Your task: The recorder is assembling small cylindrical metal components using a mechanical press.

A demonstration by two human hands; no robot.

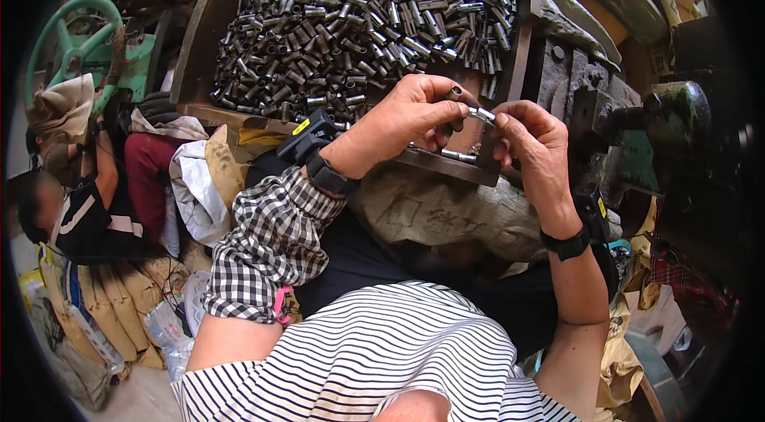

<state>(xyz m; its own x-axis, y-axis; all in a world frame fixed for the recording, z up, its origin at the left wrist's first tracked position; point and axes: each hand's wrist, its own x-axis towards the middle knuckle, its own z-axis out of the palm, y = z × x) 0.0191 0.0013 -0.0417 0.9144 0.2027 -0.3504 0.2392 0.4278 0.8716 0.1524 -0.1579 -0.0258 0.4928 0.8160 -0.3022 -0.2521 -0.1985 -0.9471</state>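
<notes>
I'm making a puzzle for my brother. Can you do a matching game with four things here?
1. Green round spoked wheel
2. Short silver metal tube
3. Black-and-white checked cloth sleeve
4. Heap of small metal tubes

A. Inside the brown box-shaped tray
B. At the picture's upper left
C. Worn on the left arm
D. Between left hand and right hand

Pairs: 1-B, 2-D, 3-C, 4-A

Green handwheel (72, 48) — below it, apparently tan sacks (115, 302)
</notes>
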